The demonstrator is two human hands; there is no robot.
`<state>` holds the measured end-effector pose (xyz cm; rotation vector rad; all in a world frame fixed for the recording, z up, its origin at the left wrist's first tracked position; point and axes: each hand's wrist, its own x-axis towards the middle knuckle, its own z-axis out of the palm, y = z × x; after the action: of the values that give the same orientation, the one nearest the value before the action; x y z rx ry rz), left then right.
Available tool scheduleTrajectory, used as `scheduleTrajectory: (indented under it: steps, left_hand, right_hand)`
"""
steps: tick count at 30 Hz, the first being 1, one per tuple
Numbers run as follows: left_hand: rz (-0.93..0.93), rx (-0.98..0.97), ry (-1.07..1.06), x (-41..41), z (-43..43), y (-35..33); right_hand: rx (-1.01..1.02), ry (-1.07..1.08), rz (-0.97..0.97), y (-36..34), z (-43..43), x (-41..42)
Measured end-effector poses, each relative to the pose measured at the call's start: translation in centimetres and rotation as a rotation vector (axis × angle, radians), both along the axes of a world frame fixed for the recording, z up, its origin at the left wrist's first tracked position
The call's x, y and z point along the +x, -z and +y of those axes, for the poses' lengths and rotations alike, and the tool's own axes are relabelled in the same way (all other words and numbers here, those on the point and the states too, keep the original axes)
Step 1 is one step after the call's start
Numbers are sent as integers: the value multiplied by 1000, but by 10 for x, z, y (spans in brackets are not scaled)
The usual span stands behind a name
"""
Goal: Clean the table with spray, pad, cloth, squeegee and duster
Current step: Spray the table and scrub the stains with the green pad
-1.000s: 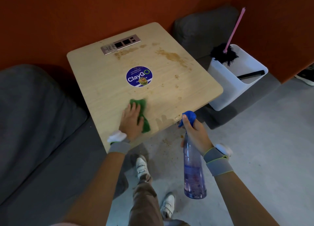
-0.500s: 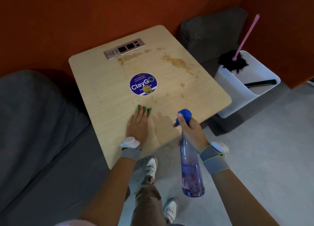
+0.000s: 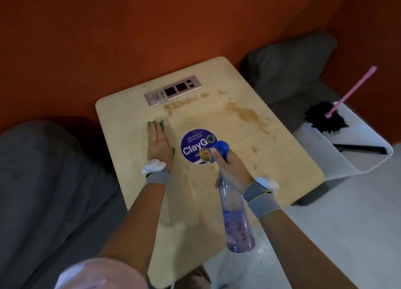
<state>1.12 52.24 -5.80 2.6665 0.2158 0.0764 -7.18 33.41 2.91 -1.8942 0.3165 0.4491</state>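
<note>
The left hand (image 3: 159,145) lay flat with straight fingers, pressing the green pad (image 3: 162,126) onto the counter (image 3: 282,169) just left of a round blue sticker (image 3: 193,147). The right hand (image 3: 233,169) gripped the spray bottle (image 3: 236,221) by its neck above the counter. Brown stains (image 3: 249,115) marked the far side, and the duster (image 3: 325,119) stood in a white bin (image 3: 325,158).

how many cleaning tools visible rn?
4: spray bottle in right hand; green pad under left hand; duster and a black bar, likely the squeegee, in the white bin. Cloth not visible, maybe hidden in the bin.
</note>
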Motion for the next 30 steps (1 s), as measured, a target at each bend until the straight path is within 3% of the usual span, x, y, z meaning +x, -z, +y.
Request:
scheduleTrajectory:
  steps: [11, 17, 23, 24, 26, 27, 28, 30]
  left_hand:
    - [65, 114, -114, 123, 29, 22]
    - [167, -1, -389, 173, 54, 20]
    - [100, -219, -483, 217, 36, 5]
    - [87, -268, -463, 218, 29, 5]
    - [174, -220, -148, 210, 18, 7]
    - [45, -233, -4, 211, 25, 17]
    - [-52, -148, 115, 215, 35, 21]
    - [-25, 17, 258, 212, 53, 19]
  right_hand:
    - [-186, -45, -76, 18, 41, 135]
    - [-151, -51, -72, 25, 46, 166]
    - [-181, -40, -91, 26, 40, 182]
    - [-173, -42, -91, 26, 39, 183]
    - [-139, -50, -71, 28, 39, 184]
    - [-119, -52, -62, 30, 40, 184]
    - [-104, -49, -58, 33, 41, 183]
    - [-91, -44, -59, 37, 44, 182]
